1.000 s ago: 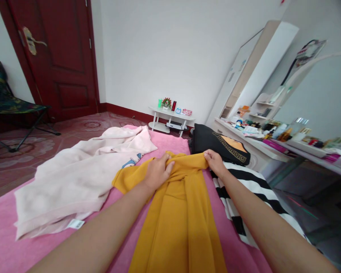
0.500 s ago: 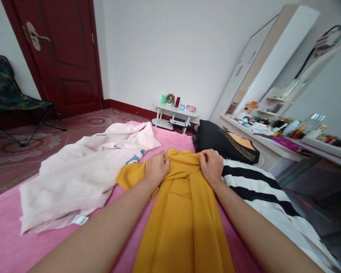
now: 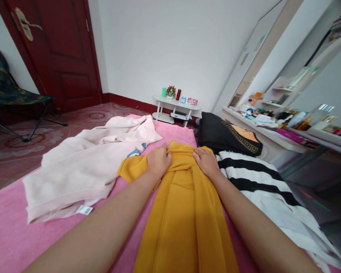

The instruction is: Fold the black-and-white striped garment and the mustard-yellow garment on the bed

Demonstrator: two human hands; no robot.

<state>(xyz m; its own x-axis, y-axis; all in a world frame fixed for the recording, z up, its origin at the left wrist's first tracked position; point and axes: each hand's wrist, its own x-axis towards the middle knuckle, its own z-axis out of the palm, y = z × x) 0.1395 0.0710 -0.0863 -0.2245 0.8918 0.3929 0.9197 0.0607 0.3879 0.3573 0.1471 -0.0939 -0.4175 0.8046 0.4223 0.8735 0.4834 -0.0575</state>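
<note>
A mustard-yellow garment (image 3: 184, 212) lies lengthwise on the pink bed cover (image 3: 8, 235) in front of me. My left hand (image 3: 158, 162) rests on its far end at the left, fingers curled and bunching the cloth. My right hand (image 3: 206, 161) lies on the same end at the right, fingers pressed down on the fabric. The two hands are about a hand's width apart.
A pale pink sweater (image 3: 82, 167) lies to the left, a black garment (image 3: 227, 134) and a black-and-white striped one (image 3: 261, 185) to the right. Beyond stand a small white table (image 3: 176, 108), a cluttered dresser (image 3: 272, 129) with a mirror, a folding chair (image 3: 11, 100) and a red door (image 3: 59, 53).
My right hand has moved left along the yellow garment's far end, toward my left hand, gathering the cloth. The view has shifted slightly.
</note>
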